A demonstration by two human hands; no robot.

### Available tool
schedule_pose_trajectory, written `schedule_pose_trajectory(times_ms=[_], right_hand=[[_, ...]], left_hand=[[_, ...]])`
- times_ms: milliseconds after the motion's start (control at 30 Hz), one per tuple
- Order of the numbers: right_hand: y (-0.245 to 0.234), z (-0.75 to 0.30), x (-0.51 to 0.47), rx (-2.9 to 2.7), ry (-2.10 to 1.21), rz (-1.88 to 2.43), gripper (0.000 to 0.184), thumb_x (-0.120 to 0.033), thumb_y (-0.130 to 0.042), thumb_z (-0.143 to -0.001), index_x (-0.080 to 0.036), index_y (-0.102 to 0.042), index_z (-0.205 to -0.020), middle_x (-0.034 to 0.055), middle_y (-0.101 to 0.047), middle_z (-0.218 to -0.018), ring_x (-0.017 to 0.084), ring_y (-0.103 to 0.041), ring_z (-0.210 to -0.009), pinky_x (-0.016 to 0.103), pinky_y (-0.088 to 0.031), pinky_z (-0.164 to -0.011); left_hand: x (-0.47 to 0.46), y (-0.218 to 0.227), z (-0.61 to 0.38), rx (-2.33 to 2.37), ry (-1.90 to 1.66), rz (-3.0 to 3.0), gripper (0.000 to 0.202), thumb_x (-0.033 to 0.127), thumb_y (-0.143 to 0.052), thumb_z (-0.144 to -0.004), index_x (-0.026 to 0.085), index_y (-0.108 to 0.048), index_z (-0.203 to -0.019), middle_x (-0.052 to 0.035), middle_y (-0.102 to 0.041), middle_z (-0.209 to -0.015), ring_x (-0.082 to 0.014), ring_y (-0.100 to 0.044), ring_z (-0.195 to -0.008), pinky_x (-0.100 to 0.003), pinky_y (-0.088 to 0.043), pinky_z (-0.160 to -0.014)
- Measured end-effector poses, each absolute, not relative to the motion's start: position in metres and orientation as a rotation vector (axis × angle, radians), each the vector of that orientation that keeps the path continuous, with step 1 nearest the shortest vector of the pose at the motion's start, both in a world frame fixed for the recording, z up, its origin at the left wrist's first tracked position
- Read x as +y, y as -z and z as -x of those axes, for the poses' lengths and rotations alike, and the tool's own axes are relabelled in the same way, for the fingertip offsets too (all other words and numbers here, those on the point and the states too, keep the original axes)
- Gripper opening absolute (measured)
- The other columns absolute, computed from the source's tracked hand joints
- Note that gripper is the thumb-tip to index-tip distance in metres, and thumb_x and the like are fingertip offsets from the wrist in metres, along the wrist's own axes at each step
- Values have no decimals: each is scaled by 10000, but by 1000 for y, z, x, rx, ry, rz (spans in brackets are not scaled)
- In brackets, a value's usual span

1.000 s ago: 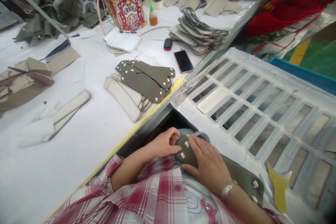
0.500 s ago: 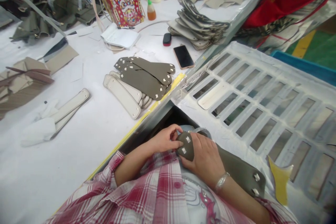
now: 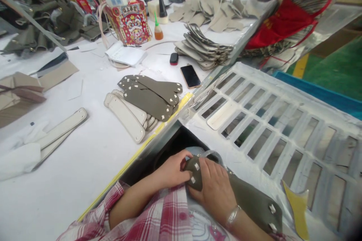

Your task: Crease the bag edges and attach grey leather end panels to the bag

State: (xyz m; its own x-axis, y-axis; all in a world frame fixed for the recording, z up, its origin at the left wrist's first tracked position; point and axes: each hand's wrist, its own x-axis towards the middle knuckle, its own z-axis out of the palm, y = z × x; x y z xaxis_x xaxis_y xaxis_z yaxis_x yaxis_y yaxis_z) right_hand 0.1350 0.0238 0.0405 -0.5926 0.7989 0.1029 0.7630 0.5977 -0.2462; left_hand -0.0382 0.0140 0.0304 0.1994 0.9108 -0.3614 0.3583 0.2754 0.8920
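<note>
Low in the head view, both my hands hold an olive leather strap piece (image 3: 249, 197) with small white tabs, close to my plaid shirt. My left hand (image 3: 172, 171) pinches the rounded end of the strap. My right hand (image 3: 215, 188) lies over the strap, fingers curled round it, a bracelet at the wrist. The strap runs right under my right forearm to two white tabs at its far end.
A pile of olive straps (image 3: 149, 94) and cream straps (image 3: 127, 115) lies on the white table (image 3: 85, 158). A phone (image 3: 190, 76) is near the table edge. A white slotted rack (image 3: 271, 120) stands to the right. A yellow scraper (image 3: 296, 209) lies at the lower right. Another person in a red apron (image 3: 279, 19) works at the far right.
The view tilted up, so my hands sit lower in frame. My left fingers shifted slightly on the strap's end. The other person's arm came back into view.
</note>
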Motion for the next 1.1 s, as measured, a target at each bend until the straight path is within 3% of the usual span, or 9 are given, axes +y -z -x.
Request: schedule_pose_trajectory(times_ms=[167,333,433,633,800,900,967,1100], right_hand=[[-38,-144,24,-2629,-347,1319,700,-531,-621,-672,-86,-464,-1189,143,-516,-1163,279,-458,-1058,417,-334,-926],[-42,-160,24,-2677,-432,1235,887,-594,-628,-653,-88,-334,-1320,151,-457,-1256,276,-422,-1137,415,-321,-968],[-44,-155,26,-2667,-489,1266,845,-584,-649,-635,-101,-395,-1281,145,-474,-1236,287,-430,-1121,421,-323,-958],[-42,-131,31,-2610,-554,1341,591,-505,-589,-695,-108,-509,-1127,126,-546,-1073,265,-487,-971,404,-362,-854],[-41,-127,30,-2645,-499,1313,634,-520,-588,-700,-100,-488,-1165,138,-537,-1114,272,-486,-998,425,-363,-881],[-48,-152,30,-2720,-489,1209,825,-567,-630,-650,-94,-386,-1280,144,-473,-1243,277,-436,-1125,432,-333,-977],[-57,-185,30,-2760,-436,1178,949,-618,-622,-634,-91,-286,-1347,153,-415,-1311,275,-387,-1197,435,-303,-1025],[-69,-260,22,-2745,-290,1324,1040,-731,-533,-635,-87,-203,-1383,183,-367,-1342,289,-357,-1233,458,-320,-1014]], left_hand=[[17,-27,38,1321,-630,-1222,365,155,-592,-668,200,-529,-1025,62,-412,-648,-86,-398,-612,-200,-328,-570],[16,-29,39,1269,-615,-1289,360,232,-604,-729,186,-565,-1083,46,-435,-658,-90,-395,-614,-212,-322,-579],[15,-25,42,1254,-634,-1304,398,287,-613,-748,173,-563,-1127,46,-413,-643,-89,-378,-598,-214,-310,-566],[14,-18,44,1247,-656,-1260,394,293,-618,-741,164,-570,-1110,55,-388,-616,-82,-358,-572,-209,-305,-542],[18,-27,42,1363,-625,-1360,329,236,-588,-727,185,-584,-1052,45,-454,-663,-93,-416,-611,-213,-352,-577],[20,-43,43,1421,-477,-1545,319,263,-583,-725,201,-589,-1037,11,-543,-787,-123,-493,-691,-242,-412,-654],[19,-55,41,1458,-386,-1701,357,296,-568,-742,196,-574,-1085,-39,-568,-967,-170,-535,-858,-295,-435,-795],[19,-68,19,1444,-394,-2092,643,466,-534,-773,148,-380,-1311,-124,-393,-1341,-246,-350,-1236,-400,-264,-1055]])
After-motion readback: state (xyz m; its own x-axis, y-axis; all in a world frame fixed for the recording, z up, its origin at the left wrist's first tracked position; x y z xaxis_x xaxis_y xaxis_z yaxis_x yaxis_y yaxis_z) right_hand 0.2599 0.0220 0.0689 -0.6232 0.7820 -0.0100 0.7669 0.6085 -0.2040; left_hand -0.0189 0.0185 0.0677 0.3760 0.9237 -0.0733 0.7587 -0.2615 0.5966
